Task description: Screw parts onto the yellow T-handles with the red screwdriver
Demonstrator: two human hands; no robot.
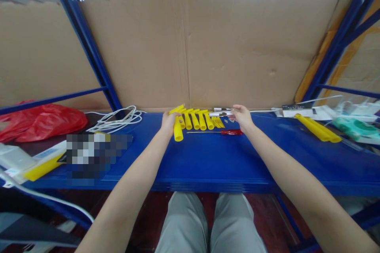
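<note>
My left hand [168, 123] is closed around a yellow plastic tube [178, 131], its hollow round end facing me and a flat yellow part at its far end. Right beside it, a row of similar yellow tube pieces [196, 120] lies on the blue bench. My right hand [242, 118] reaches to the end of a white-and-dark marker pen [219, 114], fingers pinched at it. Another such pen [222, 109] lies behind. Small yellow pieces [219, 122] and tiny metal screws [227, 121] lie between my hands. Below my right fingers rests a screwdriver [232, 132] with a red handle.
A cardboard panel [190, 51] stands behind the blue bench [208, 162]. Left are a red plastic bag [50, 120], a coiled white cable [121, 120] and another yellow tube [43, 168]. Right are more yellow tubes [317, 128] and a green-and-white packet [356, 128].
</note>
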